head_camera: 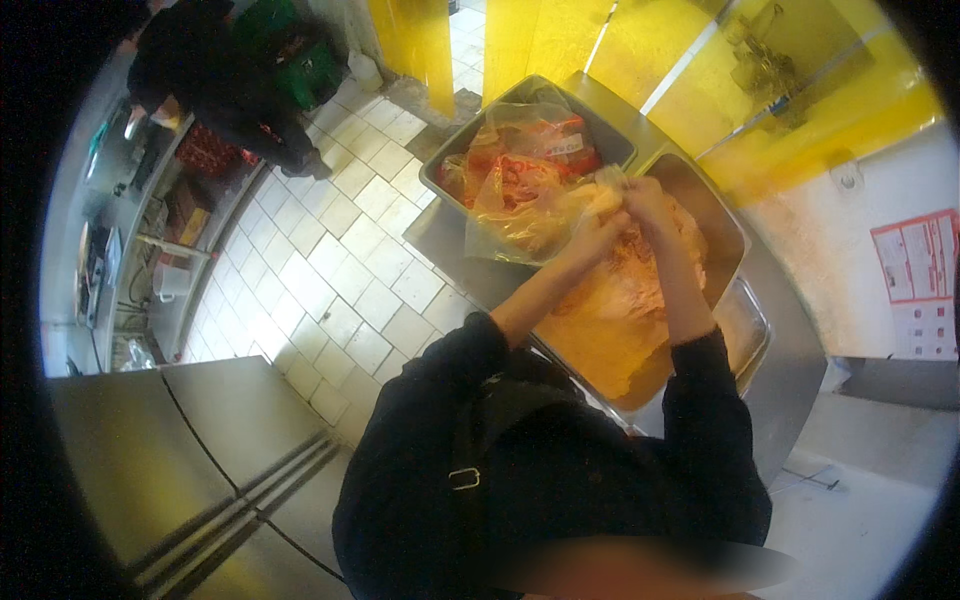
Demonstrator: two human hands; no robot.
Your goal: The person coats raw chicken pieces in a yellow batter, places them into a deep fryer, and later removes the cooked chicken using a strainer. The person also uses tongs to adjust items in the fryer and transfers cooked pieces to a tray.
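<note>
My left hand (606, 229) and my right hand (643, 196) are close together, both closed on the gathered end of a clear plastic bag (517, 225). Reddish-orange contents show through the bag, which lies partly over the rim of a grey plastic bin (433, 180). More plastic packaging with red print (574, 146) sits inside that bin. Beneath my hands and forearms, a deep rectangular metal pan (731, 232) holds a heap of moist orange food (637, 274), perhaps marinated meat, and orange powder or sauce (607, 352) at its near end. My fingertips are partly hidden by the plastic.
The containers stand on a steel table (795, 330), with another metal tray (759, 322) under the pan's right side. Yellow strip curtains (645, 45) hang beyond. A person in dark clothing (217, 82) bends by shelves at the upper left. Steel cabinets (172, 450) stand lower left.
</note>
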